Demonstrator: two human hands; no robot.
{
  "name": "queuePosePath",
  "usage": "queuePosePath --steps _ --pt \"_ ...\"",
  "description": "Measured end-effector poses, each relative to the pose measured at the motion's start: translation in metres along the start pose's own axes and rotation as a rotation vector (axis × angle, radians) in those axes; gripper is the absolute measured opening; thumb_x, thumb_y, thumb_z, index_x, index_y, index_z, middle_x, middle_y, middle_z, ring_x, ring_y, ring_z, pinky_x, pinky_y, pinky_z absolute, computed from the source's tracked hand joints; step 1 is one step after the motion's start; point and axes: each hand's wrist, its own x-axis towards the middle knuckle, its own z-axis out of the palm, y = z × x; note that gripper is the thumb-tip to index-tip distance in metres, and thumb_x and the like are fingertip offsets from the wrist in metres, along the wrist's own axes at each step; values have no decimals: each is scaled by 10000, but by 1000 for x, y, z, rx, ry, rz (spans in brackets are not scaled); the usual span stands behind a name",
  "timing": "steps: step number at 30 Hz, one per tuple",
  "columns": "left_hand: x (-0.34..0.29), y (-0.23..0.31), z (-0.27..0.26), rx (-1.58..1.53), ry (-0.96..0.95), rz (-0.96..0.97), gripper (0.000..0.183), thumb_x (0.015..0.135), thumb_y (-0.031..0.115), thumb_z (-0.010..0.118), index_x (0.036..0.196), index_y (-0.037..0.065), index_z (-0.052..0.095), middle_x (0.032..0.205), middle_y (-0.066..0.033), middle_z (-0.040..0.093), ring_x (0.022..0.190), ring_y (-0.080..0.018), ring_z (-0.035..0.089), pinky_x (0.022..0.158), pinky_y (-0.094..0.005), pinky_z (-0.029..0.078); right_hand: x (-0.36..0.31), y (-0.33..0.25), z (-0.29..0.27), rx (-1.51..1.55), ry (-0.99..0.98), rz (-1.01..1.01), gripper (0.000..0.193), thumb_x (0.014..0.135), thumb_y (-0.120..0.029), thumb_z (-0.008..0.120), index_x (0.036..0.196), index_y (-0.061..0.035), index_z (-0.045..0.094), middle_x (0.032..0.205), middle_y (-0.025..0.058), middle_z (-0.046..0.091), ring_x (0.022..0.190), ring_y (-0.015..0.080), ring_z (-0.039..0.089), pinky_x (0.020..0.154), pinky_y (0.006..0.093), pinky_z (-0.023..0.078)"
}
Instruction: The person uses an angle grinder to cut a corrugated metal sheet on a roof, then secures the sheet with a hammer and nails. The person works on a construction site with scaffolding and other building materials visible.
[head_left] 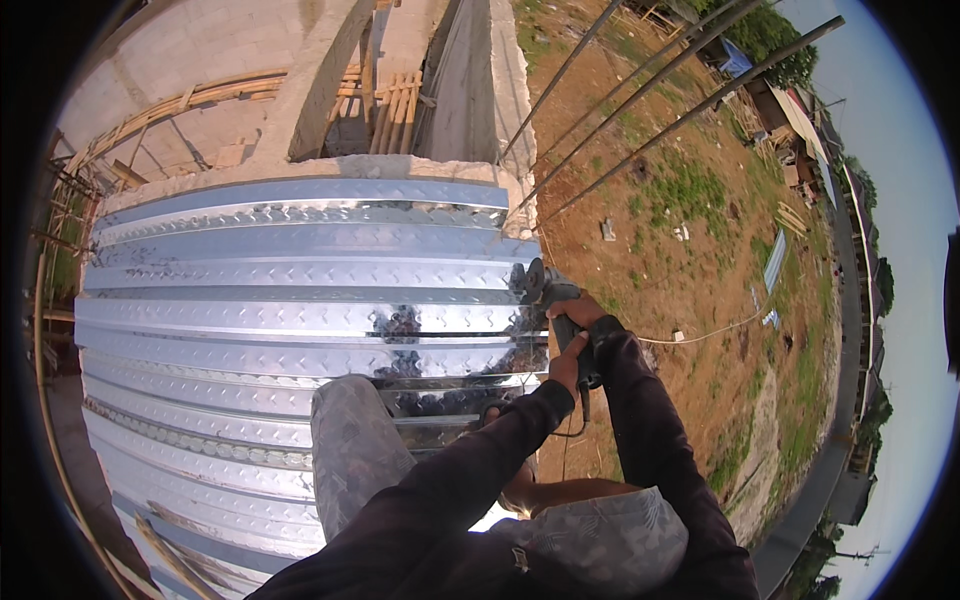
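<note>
Both of my hands are on an angle grinder (571, 335) at the right edge of the ribbed metal decking (300, 240). My right hand (578, 307) is wrapped round its front part near the head. Lower down, my left hand (568, 363) grips the body towards the rear end. The grinder's round disc (536, 274) is up against the cut ends of the sheets, but I cannot tell whether it touches metal. A dark cord hangs from the tool's rear. My left knee (355, 440) rests over the shiny sheets, which reflect dark shapes.
Beyond the decking runs a rough concrete beam (330, 168), with bamboo poles (400, 112) in an opening behind it. Steel bars (690, 120) stick out at the upper right. Past the right edge the earth ground (690, 260) lies well below, crossed by a pale cable (700, 337).
</note>
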Motion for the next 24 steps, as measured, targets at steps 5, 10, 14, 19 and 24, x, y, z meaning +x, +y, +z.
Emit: queuePosePath --steps 5,10,14,19,24 --pt "-3 0 2 -21 17 1 408 840 329 792 1063 7 677 929 -81 721 729 -208 699 657 -336 564 0 -5 -6 -42 -162 1 1084 585 -402 864 1352 185 370 1198 253 595 1041 308 628 858 375 532" --pt "-2 4 -1 -25 -23 31 400 846 324 789 1067 8 683 940 -79 724 742 -202 701 664 -331 565 -9 -17 -5 -11 -184 -40 1041 602 -383 858 1344 173 385 1168 239 614 1001 298 642 847 374 537" --pt "-3 3 4 -12 16 14 410 845 324 791 1070 0 682 948 -78 725 754 -198 699 677 -327 562 -5 -11 -7 34 -213 -67 983 610 -370 852 1330 149 429 1168 221 625 983 287 649 841 380 539" --pt "-3 5 6 -30 32 18 419 837 333 799 1059 -2 682 946 -83 723 747 -205 693 681 -332 556 -1 -11 -7 -5 -206 -39 868 622 -376 849 1268 105 526 1166 222 624 989 302 647 849 412 536" --pt "0 1 5 9 45 13 424 831 349 804 1036 -4 689 926 -90 719 745 -210 690 688 -342 550 21 11 -3 -87 -85 -18 832 624 -383 849 1247 81 556 1180 224 620 1000 307 643 856 431 529"
